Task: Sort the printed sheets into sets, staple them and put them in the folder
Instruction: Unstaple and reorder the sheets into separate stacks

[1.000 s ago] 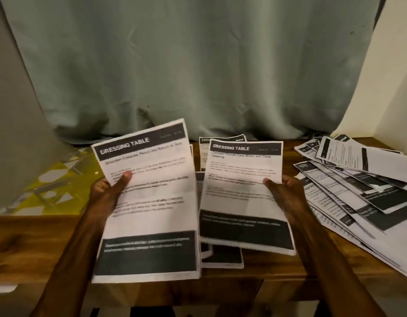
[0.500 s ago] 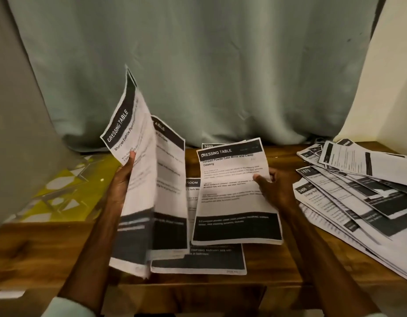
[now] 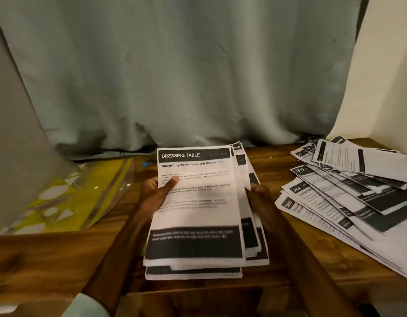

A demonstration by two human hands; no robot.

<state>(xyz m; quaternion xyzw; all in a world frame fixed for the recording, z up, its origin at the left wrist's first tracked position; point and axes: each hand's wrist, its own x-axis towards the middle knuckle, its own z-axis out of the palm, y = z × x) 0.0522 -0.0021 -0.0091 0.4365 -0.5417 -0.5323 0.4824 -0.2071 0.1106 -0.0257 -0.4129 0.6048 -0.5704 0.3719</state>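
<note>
Your right hand [image 3: 259,194] is mostly hidden behind the stack [image 3: 195,209]. Only its back shows at the right edge, with its fingers out of sight beneath the paper. Below the heading "DRESSING TABLE" the top sheet's small print is blurred. A blue object [image 3: 144,165] near the curtain [image 3: 175,76] is too small to identify. The loose sheets [image 3: 348,191] run off the right side of the view.

Your left hand [image 3: 153,195] grips the stack's left edge, thumb pressed flat across the top sheet and fingers curled under. The right hand holds the opposite edge, so the stack sits between both hands over the middle of the bench [image 3: 60,255]. I cannot tell whether the lowest sheet is in your grip or lying on the bench.

There are two hands and one stack showing at least four staggered sheet edges. One yellow folder [image 3: 60,202] lies flat at the left, well apart from the fanned loose sheets at the right. Those overlap too much to count.
</note>
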